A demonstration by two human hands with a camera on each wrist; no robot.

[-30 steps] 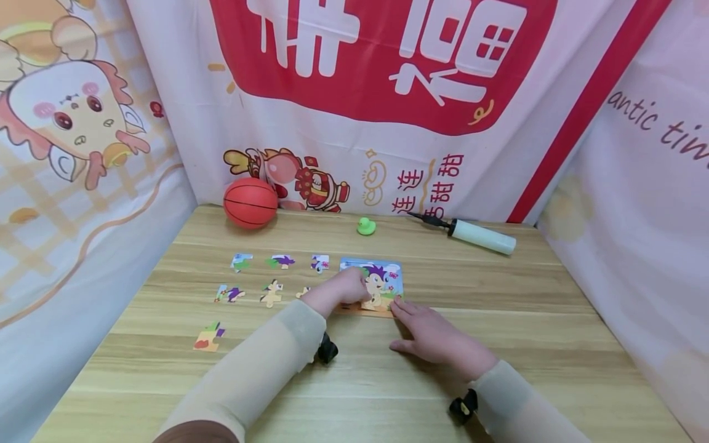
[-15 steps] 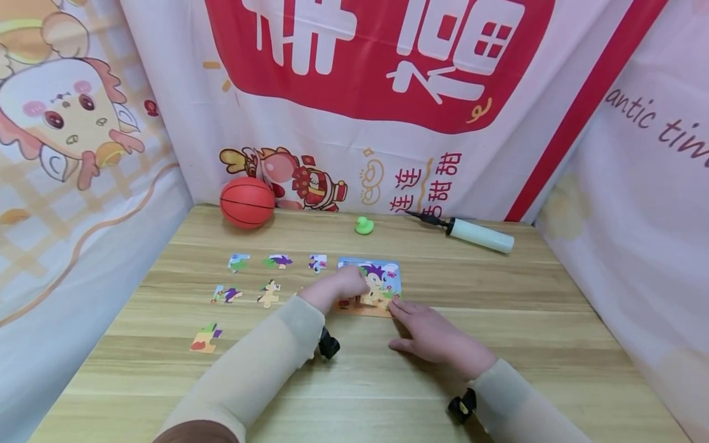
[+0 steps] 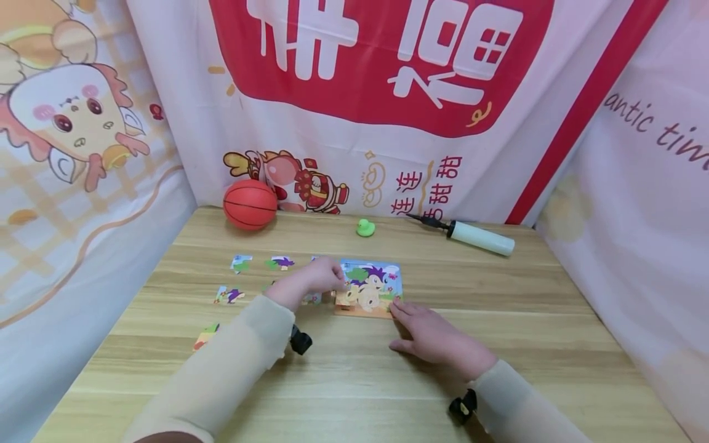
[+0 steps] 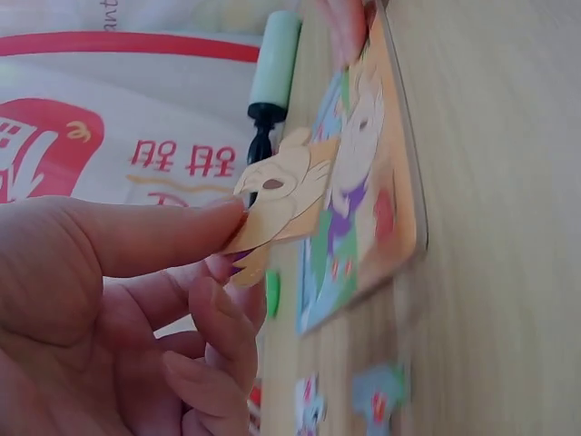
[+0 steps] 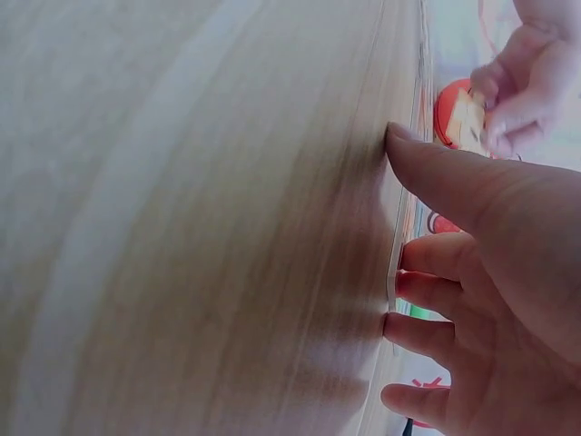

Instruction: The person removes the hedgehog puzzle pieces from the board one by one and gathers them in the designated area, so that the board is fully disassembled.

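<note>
My left hand pinches a cream-coloured jigsaw piece between thumb and fingers. In the left wrist view the piece is tilted and overlaps the puzzle board. That hand is just left of the board, which carries a cartoon animal with purple hair. My right hand rests low on the table, its fingers extended, fingertips at the board's lower right corner. In the right wrist view its thumb and fingertips touch down, and the left hand with the piece shows beyond.
Several loose jigsaw pieces lie left of the board, some partly hidden by the left arm. Along the back of the wooden table are a red ball, a green toy duck and a hand pump. Printed cloth hangs behind.
My left hand has moved left from over the board, and the jigsaw piece now shows in its fingers. More of the board's left part is uncovered. The right hand stays in place.
</note>
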